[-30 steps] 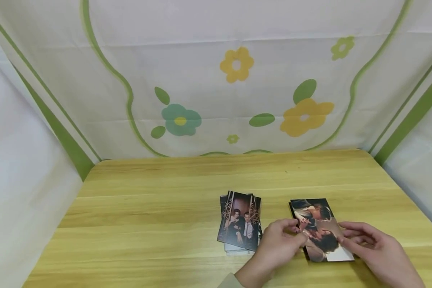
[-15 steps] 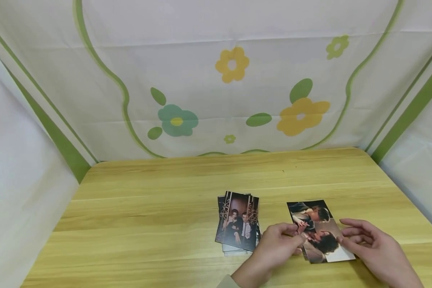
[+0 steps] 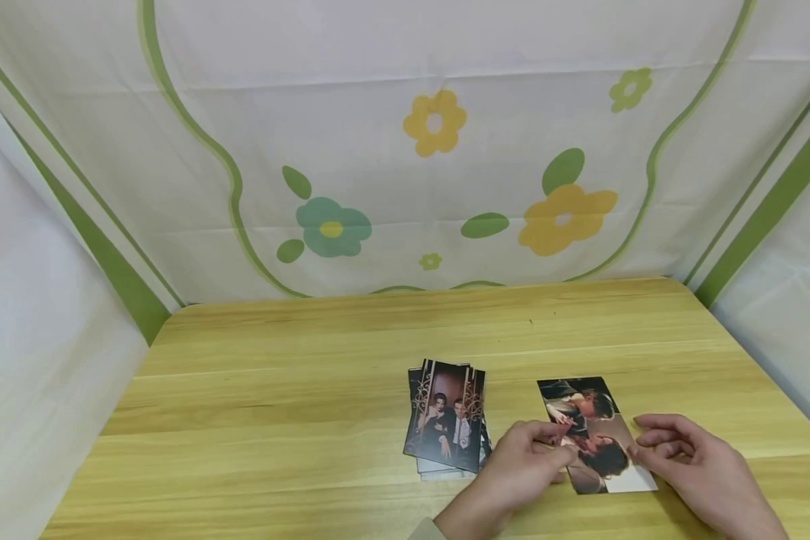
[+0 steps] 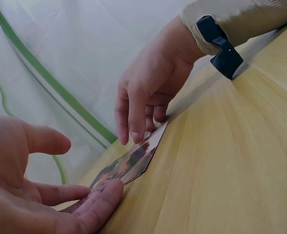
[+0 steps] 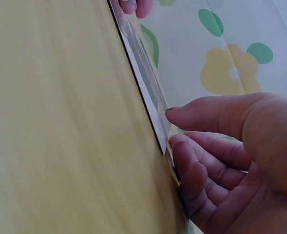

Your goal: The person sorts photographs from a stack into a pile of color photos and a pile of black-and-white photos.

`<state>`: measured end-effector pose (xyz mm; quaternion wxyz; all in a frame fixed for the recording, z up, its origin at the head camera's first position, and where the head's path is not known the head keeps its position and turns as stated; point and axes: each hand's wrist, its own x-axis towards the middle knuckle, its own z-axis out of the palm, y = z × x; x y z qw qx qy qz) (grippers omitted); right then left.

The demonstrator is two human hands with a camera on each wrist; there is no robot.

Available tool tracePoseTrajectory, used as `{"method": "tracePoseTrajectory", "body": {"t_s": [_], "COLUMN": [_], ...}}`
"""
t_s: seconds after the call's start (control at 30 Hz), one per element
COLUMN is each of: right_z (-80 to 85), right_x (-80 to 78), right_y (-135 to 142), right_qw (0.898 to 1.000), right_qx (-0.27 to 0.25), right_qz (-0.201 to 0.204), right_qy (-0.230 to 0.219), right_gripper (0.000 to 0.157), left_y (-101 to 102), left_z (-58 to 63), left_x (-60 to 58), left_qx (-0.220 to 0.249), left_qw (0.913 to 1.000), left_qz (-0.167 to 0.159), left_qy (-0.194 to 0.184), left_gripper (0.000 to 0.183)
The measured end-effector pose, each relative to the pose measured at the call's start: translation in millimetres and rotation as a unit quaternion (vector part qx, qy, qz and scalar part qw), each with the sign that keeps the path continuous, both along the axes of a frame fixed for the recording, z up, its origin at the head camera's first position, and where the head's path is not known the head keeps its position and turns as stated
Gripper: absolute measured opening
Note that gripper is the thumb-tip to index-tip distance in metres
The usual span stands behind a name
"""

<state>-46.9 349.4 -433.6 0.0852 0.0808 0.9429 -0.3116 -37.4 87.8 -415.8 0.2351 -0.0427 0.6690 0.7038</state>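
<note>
A stack of photo cards (image 3: 601,427) lies on the right part of the table, its top picture showing two people's heads. Its left edge is touched by the fingers of my left hand (image 3: 523,465); in the left wrist view, those fingers are fairly straight and the thumb stands apart from them. My right hand (image 3: 705,469) is at the opposite edge, thumb tip and loosely bent fingers right beside the cards (image 5: 150,97). Further left lies a second, looser pile of photo cards (image 3: 448,420), topped by a dark picture of two seated people.
The wood-grain table (image 3: 263,420) runs back to a white cloth (image 3: 378,150) printed with flowers and leaves. More white cloth hangs at both sides. A dark strap (image 4: 214,36) circles the right wrist over a light sleeve.
The right-hand stack has become neater: the dark edge that stuck out on its left no longer shows. Both hands stay at its sides, and the left pile lies as before.
</note>
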Motion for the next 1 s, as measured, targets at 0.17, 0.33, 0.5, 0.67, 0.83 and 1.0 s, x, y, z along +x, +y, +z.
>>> {"method": "tracePoseTrajectory", "body": {"t_s": [0.17,0.33,0.5,0.67,0.83,1.0], "right_z": [-0.8,0.1,3.4,7.6,12.9,16.7], "right_x": [-0.5,-1.0,1.5,3.6,2.3,-4.6], "right_y": [-2.2,-4.8,-11.3,-32.1,-68.7,-101.2], "right_qw": [1.0,1.0,0.999,0.996,0.987,0.983], "right_qx": [-0.002,-0.01,-0.02,-0.083,-0.157,-0.174], "right_qz": [-0.001,-0.002,-0.006,-0.014,-0.005,0.013], "right_qy": [0.0,0.003,0.025,0.031,0.021,0.052], "right_gripper": [0.064,0.059,0.054,0.055,0.053,0.043], "left_y": [-2.3,-5.1,-11.4,-33.1,-69.7,-113.3], "left_z": [-0.2,0.1,3.7,13.3,22.2,22.5], "left_x": [0.5,0.4,0.3,0.4,3.0,5.1], "left_qx": [-0.002,0.035,0.039,0.038,0.032,0.0], "left_qw": [1.0,0.9993,0.9988,0.9986,0.9979,0.9959], "left_qz": [-0.002,0.012,0.03,0.03,0.046,0.083], "left_qy": [-0.003,-0.008,-0.006,0.02,0.031,0.038], "left_gripper": [0.033,0.029,0.023,0.023,0.025,0.03]}}
